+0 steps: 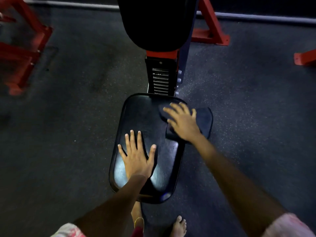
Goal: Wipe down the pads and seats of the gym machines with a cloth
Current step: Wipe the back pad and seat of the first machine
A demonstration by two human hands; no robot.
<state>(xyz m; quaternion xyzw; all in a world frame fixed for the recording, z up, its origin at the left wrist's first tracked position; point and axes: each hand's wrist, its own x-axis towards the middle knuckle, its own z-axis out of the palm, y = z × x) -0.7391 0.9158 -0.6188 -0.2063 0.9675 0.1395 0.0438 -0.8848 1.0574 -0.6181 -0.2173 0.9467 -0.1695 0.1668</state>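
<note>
step: wiping seat pad (147, 117) | right hand (183, 123) flat, fingers spread, pressing dark cloth (204, 120) at far-right edge | left hand (136, 155) flat, bracing | next: likely sweep cloth across unwiped near half

No legible text, labels, brands, numbers or signs anywhere in view. Seat pad (147, 127), upper back pad (153, 23), red frame (212, 31) and dark cloth (203, 120) carry no readable markings; the view is dim and partly blurred.
</note>
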